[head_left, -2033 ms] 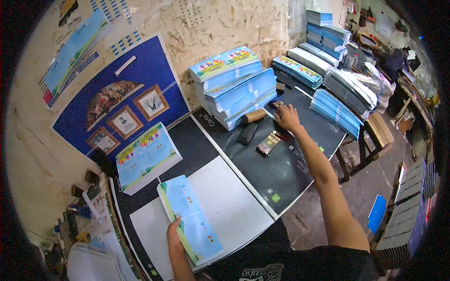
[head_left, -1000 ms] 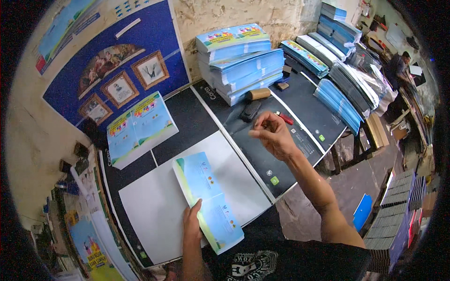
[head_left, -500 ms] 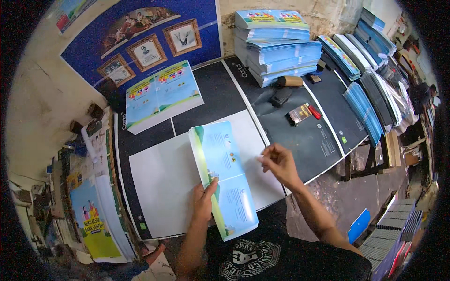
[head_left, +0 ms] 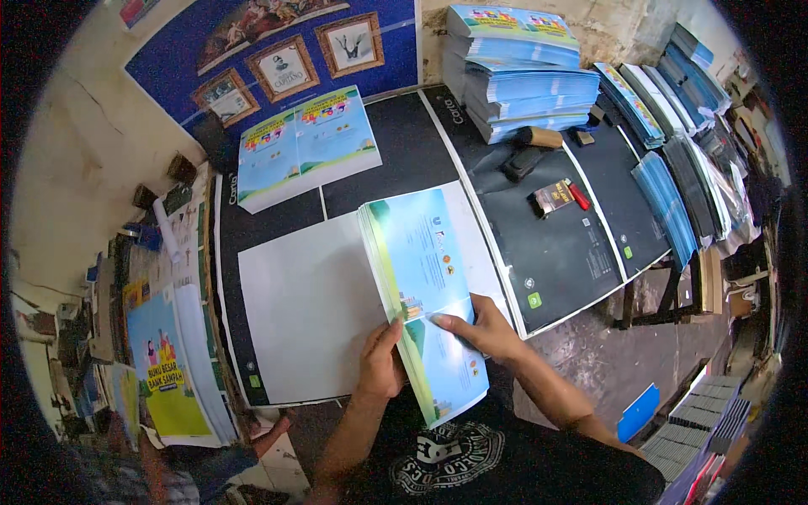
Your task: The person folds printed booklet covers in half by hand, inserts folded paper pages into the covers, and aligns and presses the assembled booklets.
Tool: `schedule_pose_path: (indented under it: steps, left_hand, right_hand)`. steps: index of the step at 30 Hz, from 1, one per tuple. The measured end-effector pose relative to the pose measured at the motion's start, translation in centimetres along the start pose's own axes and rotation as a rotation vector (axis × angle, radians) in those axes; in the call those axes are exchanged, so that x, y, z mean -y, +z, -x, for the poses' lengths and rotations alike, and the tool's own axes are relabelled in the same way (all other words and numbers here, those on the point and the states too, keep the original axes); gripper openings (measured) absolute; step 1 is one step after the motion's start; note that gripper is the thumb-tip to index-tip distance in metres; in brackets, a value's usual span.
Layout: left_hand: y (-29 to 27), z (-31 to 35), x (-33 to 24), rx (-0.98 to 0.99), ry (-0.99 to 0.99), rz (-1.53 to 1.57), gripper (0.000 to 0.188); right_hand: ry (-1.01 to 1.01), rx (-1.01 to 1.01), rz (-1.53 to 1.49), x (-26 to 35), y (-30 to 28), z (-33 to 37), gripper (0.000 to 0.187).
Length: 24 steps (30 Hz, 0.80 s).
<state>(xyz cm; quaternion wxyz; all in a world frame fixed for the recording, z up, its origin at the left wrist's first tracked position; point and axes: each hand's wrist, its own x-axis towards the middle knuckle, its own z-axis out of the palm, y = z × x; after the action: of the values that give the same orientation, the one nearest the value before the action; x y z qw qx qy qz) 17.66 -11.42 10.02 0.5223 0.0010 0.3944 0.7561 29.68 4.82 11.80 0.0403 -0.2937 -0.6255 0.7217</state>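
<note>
A sheaf of folded light-blue printed sheets [head_left: 425,244] with green edging is held in front of me, its lower end close to my black shirt. My left hand [head_left: 383,362] is closed on its left edge, thumb on top near the middle. From the right side, my right hand [head_left: 488,332] grips the same sheaf; its thumb lies flat across the top face, while the other fingers are hidden beneath. Under the sheaf's far part lies a large white sheet [head_left: 295,303] on the black-covered table.
A flat stack of printed sheets [head_left: 311,151] sits at the back left. Tall blue folded stacks [head_left: 526,93] stand behind, beside a brown block [head_left: 540,137]. A small box [head_left: 553,199] and red lighter [head_left: 579,197] lie right. Another person's arm [head_left: 269,438] shows at lower left.
My right hand, raised off to the right before, has come down and left onto the sheaf and now grips its right edge. The left hand keeps its hold.
</note>
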Motion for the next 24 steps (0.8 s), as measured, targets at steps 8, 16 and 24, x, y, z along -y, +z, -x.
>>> schedule_pose_path:
  steps: [8,16,24]
  left_hand:
    - [0.7,0.4,0.0,-0.094,0.152,-0.196,0.040]
    - [1.0,0.6,-0.2,-0.142,0.333,-0.527,0.039]
    - [0.7,0.4,0.0,-0.173,0.371,-0.497,0.037]
  right_hand:
    - [-0.036,0.011,-0.129,-0.6,-0.1,-0.7,0.059]
    - [0.044,0.002,-0.127,0.2,0.3,-0.6,0.058]
    - [0.006,-0.038,-0.098,-0.9,0.9,-1.0,0.062]
